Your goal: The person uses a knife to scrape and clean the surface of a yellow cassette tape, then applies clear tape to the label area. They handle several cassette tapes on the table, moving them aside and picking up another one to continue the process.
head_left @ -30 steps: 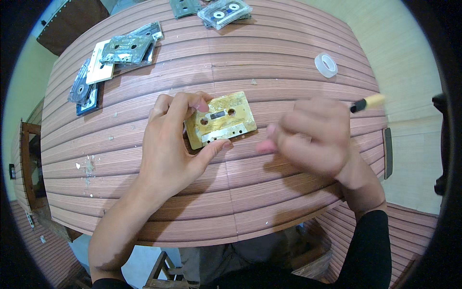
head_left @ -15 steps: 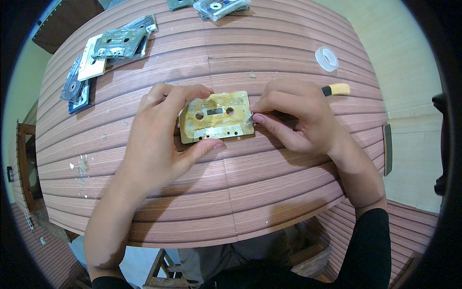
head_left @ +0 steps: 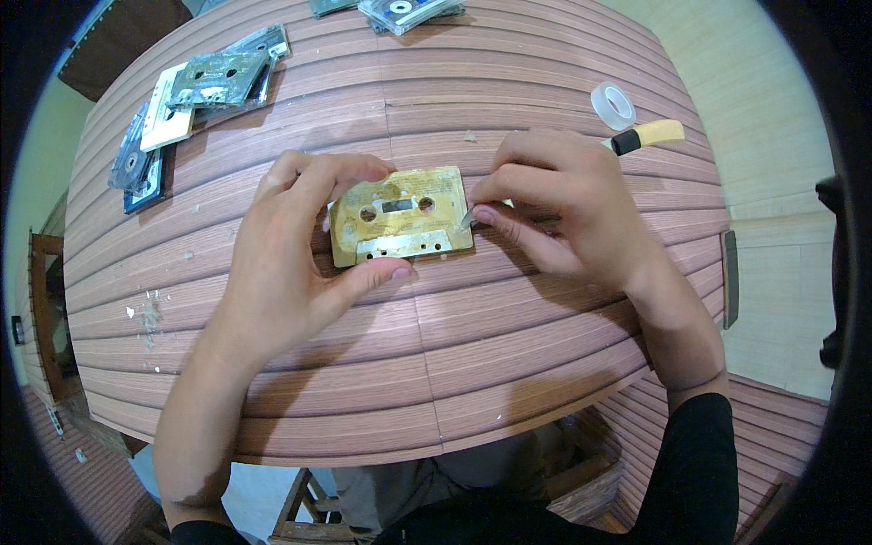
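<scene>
The step looks like prying at the right end of the yellowed cassette (head_left: 401, 215), lying flat mid-table (head_left: 509, 336). Next calls for steady, light leverage. Left hand (head_left: 295, 254) pinches it between thumb and fingers; right hand (head_left: 559, 204) closes tight on a small blade (head_left: 467, 218) touching its edge.

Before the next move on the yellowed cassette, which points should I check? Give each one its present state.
1. Left hand pins the yellowed cassette on the table: ok.
2. Cassette lies flat: ok.
3. Right hand holds the tool with the cream handle: ok.
4. Tool tip at the cassette's right edge: ok.
5. Tip inside the seam: cannot tell.
6. Tape roll and other cassettes lie apart from the hands: ok.
</scene>
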`<move>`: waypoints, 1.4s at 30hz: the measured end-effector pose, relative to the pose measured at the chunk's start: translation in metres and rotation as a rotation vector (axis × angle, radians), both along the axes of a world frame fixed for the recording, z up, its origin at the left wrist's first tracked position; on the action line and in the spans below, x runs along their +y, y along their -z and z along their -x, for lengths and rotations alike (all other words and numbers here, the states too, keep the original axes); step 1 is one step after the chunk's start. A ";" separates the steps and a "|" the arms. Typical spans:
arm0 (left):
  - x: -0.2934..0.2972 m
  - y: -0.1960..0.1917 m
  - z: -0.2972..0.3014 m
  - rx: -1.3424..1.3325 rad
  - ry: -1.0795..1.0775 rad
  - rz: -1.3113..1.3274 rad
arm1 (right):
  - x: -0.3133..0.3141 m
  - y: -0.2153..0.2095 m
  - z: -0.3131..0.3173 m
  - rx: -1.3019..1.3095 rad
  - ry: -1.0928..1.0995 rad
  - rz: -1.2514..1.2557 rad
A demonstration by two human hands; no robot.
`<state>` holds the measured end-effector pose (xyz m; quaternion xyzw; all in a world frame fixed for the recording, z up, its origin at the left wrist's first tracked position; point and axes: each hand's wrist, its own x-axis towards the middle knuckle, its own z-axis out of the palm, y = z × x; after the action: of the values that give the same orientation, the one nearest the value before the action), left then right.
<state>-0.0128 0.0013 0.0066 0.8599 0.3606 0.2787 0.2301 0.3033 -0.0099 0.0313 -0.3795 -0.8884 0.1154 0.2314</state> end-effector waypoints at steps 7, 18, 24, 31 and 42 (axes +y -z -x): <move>-0.001 0.002 0.002 0.009 -0.008 0.028 | 0.006 0.003 0.001 -0.016 -0.076 -0.067; -0.003 0.007 -0.002 -0.096 -0.027 0.104 | -0.003 -0.004 0.012 -0.096 -0.087 -0.157; -0.004 0.007 -0.004 -0.117 -0.008 0.127 | -0.004 -0.001 0.014 -0.038 -0.121 -0.128; -0.008 0.005 -0.007 -0.143 -0.023 0.166 | -0.004 0.002 0.017 -0.020 -0.143 -0.099; 0.000 0.006 -0.003 -0.098 -0.005 0.145 | 0.002 0.014 0.015 0.162 -0.204 0.010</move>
<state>-0.0098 0.0017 0.0007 0.8255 0.3701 0.2942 0.3083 0.2887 -0.0076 0.0170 -0.2777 -0.9001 0.1731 0.2877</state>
